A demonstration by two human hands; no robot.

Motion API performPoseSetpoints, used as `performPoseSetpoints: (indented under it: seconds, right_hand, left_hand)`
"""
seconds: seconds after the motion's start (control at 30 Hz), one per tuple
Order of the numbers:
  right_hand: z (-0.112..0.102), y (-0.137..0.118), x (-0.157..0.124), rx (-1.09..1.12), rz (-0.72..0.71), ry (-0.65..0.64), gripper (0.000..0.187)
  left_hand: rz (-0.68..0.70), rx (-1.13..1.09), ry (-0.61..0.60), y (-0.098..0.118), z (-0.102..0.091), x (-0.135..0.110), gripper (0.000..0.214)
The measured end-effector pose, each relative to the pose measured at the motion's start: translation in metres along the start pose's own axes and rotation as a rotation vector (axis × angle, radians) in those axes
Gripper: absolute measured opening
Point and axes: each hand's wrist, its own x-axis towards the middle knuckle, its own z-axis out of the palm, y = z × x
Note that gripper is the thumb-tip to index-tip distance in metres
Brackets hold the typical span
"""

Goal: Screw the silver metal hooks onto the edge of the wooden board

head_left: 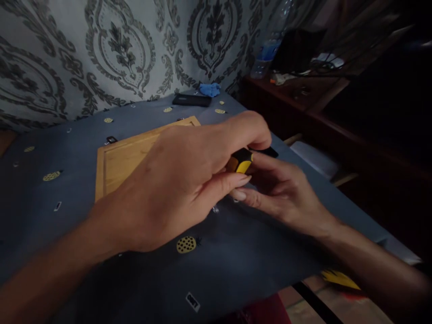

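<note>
A small black object with rounded yellow panels point(242, 162) is held up between both hands, mostly covered by fingers, so I cannot tell its kind. My left hand point(184, 175) comes over it from the left, thumb along its near side and fingers bent round the far side. From the right, my right hand point(283, 189) closes on it with thumb and fingers, the tips of both hands close together. Behind my left hand, a wooden board with a raised rim point(100, 173) lies on the table and is partly hidden.
A blue tablecloth with pineapple prints point(77, 252) covers the table. At the back lie a black phone-like slab point(191, 100) and a crumpled blue cloth point(209, 89). A plastic bottle point(266, 51) and cables stand on a dark wooden desk point(280, 92) at right.
</note>
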Motion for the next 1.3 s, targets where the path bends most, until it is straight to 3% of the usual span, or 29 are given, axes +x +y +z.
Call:
performPoseSetpoints:
  seconds: [0.13, 0.27, 0.33, 0.43, 0.57, 1.3]
  right_hand:
    - [0.002, -0.018, 0.004, 0.032, 0.032, 0.025, 0.046]
    - [0.008, -0.016, 0.003, -0.011, 0.014, 0.128, 0.042]
    - [0.012, -0.010, 0.000, -0.029, 0.007, 0.212, 0.034]
    - [0.019, -0.002, -0.005, -0.054, -0.025, 0.298, 0.023]
    - [0.022, 0.004, -0.010, 0.018, -0.048, 0.322, 0.021]
    - [0.026, 0.008, -0.012, 0.082, -0.072, 0.268, 0.013]
  left_hand:
    - [-0.065, -0.107, 0.056, 0.004, 0.004, -0.002, 0.022]
    - [-0.270, -0.230, 0.174, 0.001, 0.018, -0.024, 0.047]
    - [-0.342, -0.165, 0.129, -0.001, 0.032, -0.039, 0.059]
    - [-0.327, 0.103, -0.002, -0.003, 0.058, -0.058, 0.071]
    - [-0.316, 0.251, -0.025, -0.004, 0.080, -0.063, 0.081]
    - [-0.400, 0.206, -0.033, -0.011, 0.094, -0.057, 0.078]
